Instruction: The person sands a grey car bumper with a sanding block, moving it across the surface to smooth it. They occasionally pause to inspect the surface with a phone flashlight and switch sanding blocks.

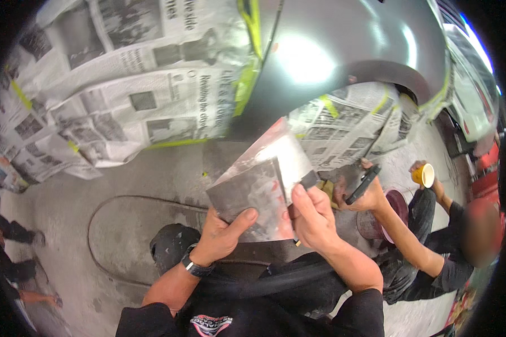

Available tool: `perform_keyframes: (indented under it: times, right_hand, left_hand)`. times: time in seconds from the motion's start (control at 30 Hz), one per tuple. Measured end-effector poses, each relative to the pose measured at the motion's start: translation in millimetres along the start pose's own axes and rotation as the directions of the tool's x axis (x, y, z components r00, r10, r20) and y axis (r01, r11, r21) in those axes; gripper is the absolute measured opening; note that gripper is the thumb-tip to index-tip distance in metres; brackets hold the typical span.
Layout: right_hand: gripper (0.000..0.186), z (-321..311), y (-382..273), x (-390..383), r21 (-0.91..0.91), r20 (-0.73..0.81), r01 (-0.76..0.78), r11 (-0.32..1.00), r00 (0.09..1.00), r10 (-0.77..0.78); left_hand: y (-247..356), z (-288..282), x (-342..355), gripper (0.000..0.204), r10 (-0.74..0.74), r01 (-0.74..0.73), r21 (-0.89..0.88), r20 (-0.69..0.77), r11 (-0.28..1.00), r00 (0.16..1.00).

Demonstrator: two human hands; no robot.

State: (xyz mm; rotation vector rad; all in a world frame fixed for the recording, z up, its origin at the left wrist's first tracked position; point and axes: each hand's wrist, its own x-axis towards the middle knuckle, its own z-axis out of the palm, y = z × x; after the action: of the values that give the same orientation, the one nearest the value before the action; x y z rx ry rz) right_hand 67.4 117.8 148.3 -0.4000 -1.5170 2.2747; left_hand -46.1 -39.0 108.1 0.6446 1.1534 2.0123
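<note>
Both of my hands are raised in front of me, below the grey car fender [320, 56]. My left hand [222, 236] is closed on a flat grey plate [247, 196] with whitish and reddish smears, its thumb lying on top. My right hand [315, 216] grips a shiny, pale flat sheet [278, 154] with a pinkish edge, which reaches behind the grey plate. A small black piece [309, 180] shows at my right fingertips; I cannot tell whether it belongs to the sheet. The plate and sheet overlap, and the right hand is close against the plate's edge.
Newspaper [168, 95] held with yellow-green tape covers the car at left, and more newspaper [343, 123] fills the wheel arch. At right a seated co-worker holds a black phone [364, 184] and a yellow cup [423, 175] beside a dark red bucket [396, 210]. A hose [90, 236] curves across the floor.
</note>
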Motion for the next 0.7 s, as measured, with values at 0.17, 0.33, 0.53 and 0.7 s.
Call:
perform_keyframes:
  times: [0.17, 0.33, 0.53, 0.7]
  right_hand:
    - [0.025, 21.4, -10.4, 15.7, 0.313, -0.293, 0.146, 0.938, 0.955, -0.051]
    - [0.024, -12.0, -2.5, 1.9, -0.572, -0.157, 0.082, 0.816, 0.966, -0.207]
    - [0.057, 5.6, 5.9, 14.9, -0.718, 0.499, 0.635, 0.285, 0.755, -0.425]
    - [0.052, -3.9, 8.5, 19.0, -0.807, 0.56, 0.59, -0.001, 0.765, -0.317]
  left_hand:
    - [3.5, -6.3, -7.8, 0.033, 0.014, 0.0, 0.192, -0.07, 0.981, 0.997]
    - [16.6, -33.3, 3.6, 0.035, 0.013, -0.076, -0.18, -0.327, 0.981, 0.945]
    - [13.0, -35.7, 7.4, 0.033, 0.056, -0.14, -0.22, -0.347, 0.965, 0.936]
    - [11.4, -39.7, 9.6, 0.033, 0.029, -0.118, -0.232, -0.356, 0.966, 0.934]
